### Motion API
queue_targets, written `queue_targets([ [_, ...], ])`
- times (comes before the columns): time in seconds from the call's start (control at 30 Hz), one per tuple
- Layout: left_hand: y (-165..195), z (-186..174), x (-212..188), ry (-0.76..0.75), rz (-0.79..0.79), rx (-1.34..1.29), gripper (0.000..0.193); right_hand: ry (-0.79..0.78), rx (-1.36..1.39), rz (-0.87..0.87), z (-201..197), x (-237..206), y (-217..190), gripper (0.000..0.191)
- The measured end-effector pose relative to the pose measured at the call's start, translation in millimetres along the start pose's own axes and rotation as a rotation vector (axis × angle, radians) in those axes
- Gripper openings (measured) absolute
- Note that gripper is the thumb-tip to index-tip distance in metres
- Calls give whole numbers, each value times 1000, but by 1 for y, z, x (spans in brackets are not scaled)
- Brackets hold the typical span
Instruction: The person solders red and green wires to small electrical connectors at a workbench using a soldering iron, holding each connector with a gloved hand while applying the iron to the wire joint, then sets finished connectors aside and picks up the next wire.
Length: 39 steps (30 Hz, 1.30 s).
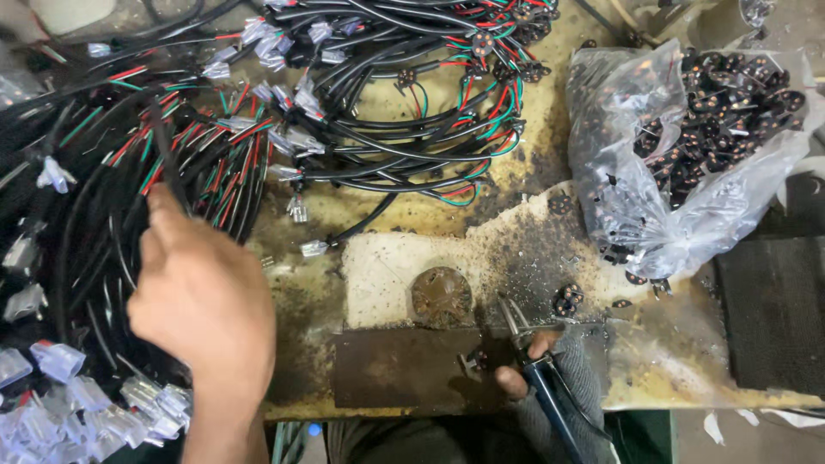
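My left hand (202, 301) reaches into a pile of black cables (94, 215) at the left, its fingers pinched around one black cable (168, 155) that rises from the pile. My right hand (550, 378), in a grey glove with open fingertips, sits at the front edge of the bench and holds blue-handled tweezers (537, 378), their metal tips (511, 314) pointing away over a dark metal plate (395, 365). A small black connector piece (471, 361) lies on the plate beside the right thumb.
More black cables with red and green wires and clear plastic plugs (387, 94) spread across the back. A clear bag of small black parts (696, 146) lies at the right. A brown disc (441, 296) and loose black parts (567, 298) rest on the stained bench.
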<state>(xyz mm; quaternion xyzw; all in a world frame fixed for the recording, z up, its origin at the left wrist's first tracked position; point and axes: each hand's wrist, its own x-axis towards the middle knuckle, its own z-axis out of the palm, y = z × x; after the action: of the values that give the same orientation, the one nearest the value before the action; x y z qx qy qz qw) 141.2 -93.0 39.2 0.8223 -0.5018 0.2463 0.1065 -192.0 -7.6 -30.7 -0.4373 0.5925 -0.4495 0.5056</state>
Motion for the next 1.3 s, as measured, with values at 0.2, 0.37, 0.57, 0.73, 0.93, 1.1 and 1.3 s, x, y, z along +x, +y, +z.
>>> queue_targets([
  [0.2,36,-44,-98,-7,239,-989,29,9,500,203,3,-2,-10,42],
  [0.37,35,-22,-161,-1225,582,-1266,30,208,307,53,-1,-4,-12,42],
  [0.57,46,-34,-124,-1450,361,-1038,31,52,69,6,4,-9,15,60],
  [0.73,71,-53,-120,-1158,206,-1396,24,-31,112,44,-23,-14,36,61],
  [0.93,72,-37,-141,-1353,-81,-1512,26,-135,180,-41,-36,-8,90,57],
  [1.1,66,-33,-132,-1494,73,-1601,27,-86,1,16,-35,-9,93,56],
  [1.3,67,-44,-136,-832,302,-1511,15,-60,201,38,-19,-10,40,59],
])
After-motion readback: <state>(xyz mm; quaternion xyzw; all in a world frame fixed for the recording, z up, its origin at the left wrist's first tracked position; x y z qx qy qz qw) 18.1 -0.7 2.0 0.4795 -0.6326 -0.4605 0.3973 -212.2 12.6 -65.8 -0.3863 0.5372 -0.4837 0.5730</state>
